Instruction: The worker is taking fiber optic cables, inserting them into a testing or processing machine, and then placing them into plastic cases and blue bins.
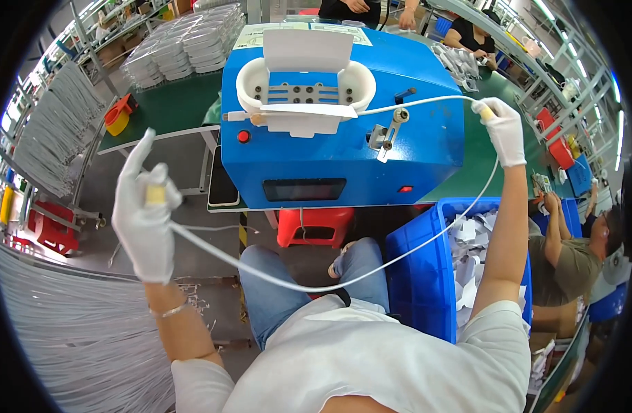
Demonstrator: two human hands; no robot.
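A long white cable (371, 275) sags in a loop between my two white-gloved hands. My right hand (502, 127), raised at the right of a blue machine (405, 165), pinches the cable. From there a stretch runs left to the machine's white cradle (364, 86), where a folded white card (309, 120) sits and a connector end (236, 117) sticks out. My left hand (145, 220) is left of the machine, one finger pointing up and a yellow cover on another digit. The cable meets its palm side and seems held there; the grip is partly hidden.
A blue bin (419, 251) full of white paper scraps stands at my right. Bundled cables hang from a rack (57, 131) and lie at lower left (75, 330). Stacked clear trays (185, 48), a red stool (316, 226) and a yellow-and-red tape dispenser (119, 115) are nearby. Other people work around.
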